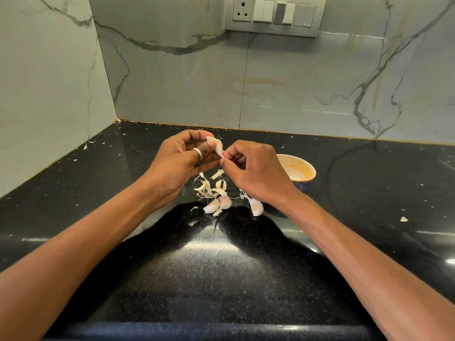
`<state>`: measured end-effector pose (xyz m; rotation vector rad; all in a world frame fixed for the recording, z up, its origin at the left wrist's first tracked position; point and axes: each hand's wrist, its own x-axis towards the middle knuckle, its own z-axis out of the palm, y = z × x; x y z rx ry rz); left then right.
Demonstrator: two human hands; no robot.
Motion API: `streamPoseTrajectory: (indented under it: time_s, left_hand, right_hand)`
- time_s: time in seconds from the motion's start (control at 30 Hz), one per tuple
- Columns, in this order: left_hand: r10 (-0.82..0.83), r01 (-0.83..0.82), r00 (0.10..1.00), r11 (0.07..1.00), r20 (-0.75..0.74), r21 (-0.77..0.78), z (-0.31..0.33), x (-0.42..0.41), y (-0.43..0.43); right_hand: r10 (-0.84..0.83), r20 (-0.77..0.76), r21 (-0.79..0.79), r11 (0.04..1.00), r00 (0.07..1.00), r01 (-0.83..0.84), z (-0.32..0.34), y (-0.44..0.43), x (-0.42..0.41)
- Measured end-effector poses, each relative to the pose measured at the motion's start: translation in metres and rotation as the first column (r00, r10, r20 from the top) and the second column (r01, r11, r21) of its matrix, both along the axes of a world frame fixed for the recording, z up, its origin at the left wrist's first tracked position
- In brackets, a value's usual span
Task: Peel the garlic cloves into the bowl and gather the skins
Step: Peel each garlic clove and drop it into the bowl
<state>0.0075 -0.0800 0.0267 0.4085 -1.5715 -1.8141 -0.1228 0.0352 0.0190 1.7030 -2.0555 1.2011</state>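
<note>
Both hands are raised above the black speckled worktop [221, 279] and meet over a garlic clove [217, 144]. The left hand [182, 161] has its fingers [194, 137] curled round the clove, gripping it between thumb and fingertips. A silver ring [198, 153] sits on one of that hand's digits. The right hand [257, 172] has its fingers [235, 151] bent in close, and thumb and forefinger pinch the clove's lower tip, where a bit of pale skin sticks out. Neither hand is spread open, and the two hands' fingertips nearly touch at the clove.

Directly below the fingers of both hands, a loose heap of skins [205, 188] lies on the worktop. Nearer the person than that heap, two loose cloves [219, 205] lie side by side and touch each other. A third clove [256, 208] lies under the right wrist, partly hidden by it.

The bowl [312, 168] stands just beyond and to the outer side of the right hand, whose knuckles hide its near edge. The part of its inside that shows is pale with an orange tint, and its outside is dark blue. Whether any cloves lie in it cannot be told.

Small white flecks are scattered across the worktop, and one larger scrap [403, 219] lies well apart to the right of the right forearm. Behind the hands rises a marble-patterned wall [295, 82] with a switch panel [273, 16] high up.
</note>
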Motion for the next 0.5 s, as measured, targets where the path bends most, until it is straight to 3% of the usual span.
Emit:
streamPoseTrajectory:
  time_s: [0.3,0.5]
  left_hand:
    - [0.004,-0.004,1.0,1.0,0.021,0.01,-0.0027,-0.0014,-0.0021]
    - [-0.005,0.004,0.999,1.0,0.032,0.03,-0.0004,-0.0009,-0.0028]
  right_hand:
    - [0.014,-0.06,-0.045,0.999,0.998,-0.017,-0.0017,-0.0014,0.002]
    - [0.018,-0.267,-0.034,0.999,0.964,-0.029,0.0007,0.0011,0.0008]
